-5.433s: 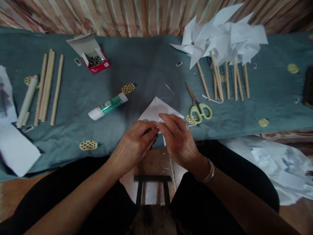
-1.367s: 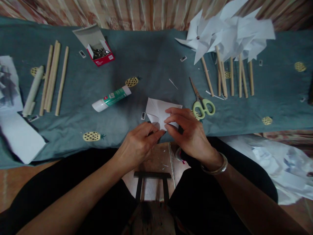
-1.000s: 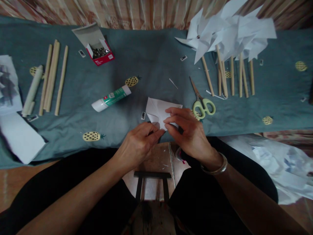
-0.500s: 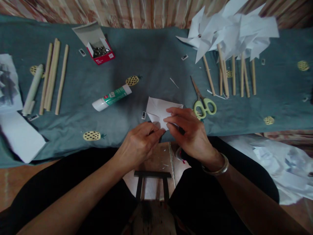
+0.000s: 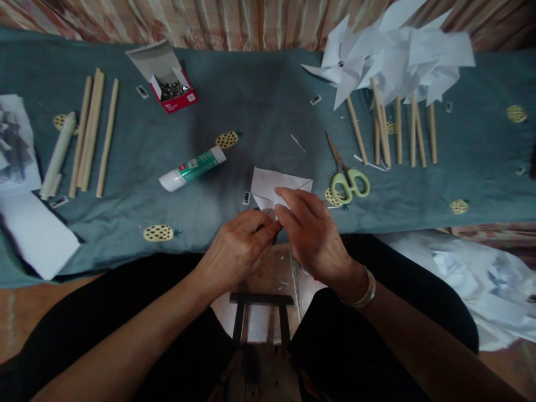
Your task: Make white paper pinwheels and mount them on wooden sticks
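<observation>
A small square of white paper (image 5: 276, 177) with folds in it lies at the table's front edge. My left hand (image 5: 240, 240) is closed, pinching the paper's near corner between thumb and fingers. From the right, my right hand (image 5: 312, 234) bends over the same paper, its fingertips on the folded part close to my left thumb. My hands cover the paper's lower half. Just right of it lie scissors (image 5: 350, 184) with green handles, blades pointing away. A green and white glue stick (image 5: 195, 167), capped, lies to the left.
Paper pinwheels (image 5: 389, 56) on wooden sticks lie at the back right. An open red box (image 5: 178, 99) holds small metal pieces. Several loose wooden sticks (image 5: 90, 134), a pale tube (image 5: 58, 153) and white paper (image 5: 39, 234) lie left. A bag of paper scraps (image 5: 489, 290) is at lower right.
My right hand has shifted left and inward over the paper, its fingertips now nearer my left thumb. My left hand keeps its pinch in the same place.
</observation>
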Motion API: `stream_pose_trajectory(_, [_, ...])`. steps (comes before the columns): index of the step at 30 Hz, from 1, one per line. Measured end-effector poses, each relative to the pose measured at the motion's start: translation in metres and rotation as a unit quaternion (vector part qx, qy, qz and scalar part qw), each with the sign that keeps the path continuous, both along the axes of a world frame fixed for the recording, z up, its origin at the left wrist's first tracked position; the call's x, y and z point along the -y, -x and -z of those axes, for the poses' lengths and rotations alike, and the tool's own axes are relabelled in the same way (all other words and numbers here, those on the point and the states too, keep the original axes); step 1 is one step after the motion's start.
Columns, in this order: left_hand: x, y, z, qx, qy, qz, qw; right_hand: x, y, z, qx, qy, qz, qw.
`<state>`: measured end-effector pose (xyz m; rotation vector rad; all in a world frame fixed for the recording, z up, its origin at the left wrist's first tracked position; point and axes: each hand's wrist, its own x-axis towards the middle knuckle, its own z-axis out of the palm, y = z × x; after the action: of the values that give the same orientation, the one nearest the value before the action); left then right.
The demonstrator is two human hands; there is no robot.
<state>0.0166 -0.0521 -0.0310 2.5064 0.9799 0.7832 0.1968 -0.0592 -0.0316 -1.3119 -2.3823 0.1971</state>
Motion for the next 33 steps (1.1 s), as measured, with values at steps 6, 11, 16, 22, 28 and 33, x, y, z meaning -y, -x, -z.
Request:
stream_pose_trajectory(6, [-0.001, -0.001, -0.001, -0.008, 0.004, -0.006, 1.0, 0.0, 0.005, 0.002, -0.025, 0.024, 0.003, 0.999])
stream_pose_trajectory(11, [0.0, -0.002, 0.002, -0.007, 0.014, -0.011, 1.0, -0.011, -0.007, -0.004, -0.07, 0.053, 0.016, 0.996])
stream_pose_trajectory(16, [-0.004, 0.002, 0.002, -0.031, -0.016, -0.014, 0.999, -0.027, -0.024, -0.01, -0.077, 0.048, 0.053, 0.995])
stream_pose_trajectory(22, [-0.027, 0.021, -0.003, -0.05, -0.061, -0.058, 0.995, -0.019, -0.028, -0.019, -0.062, 0.066, 0.063, 0.994])
stream_pose_trajectory(28, [-0.023, 0.017, -0.008, -0.029, -0.083, -0.029, 0.996, -0.01, -0.028, -0.021, -0.06, 0.061, 0.056, 0.995])
stream_pose_trajectory(33, [-0.01, 0.003, -0.006, -0.068, -0.061, 0.013, 0.996, -0.008, -0.029, -0.019, -0.053, 0.06, 0.037, 0.996])
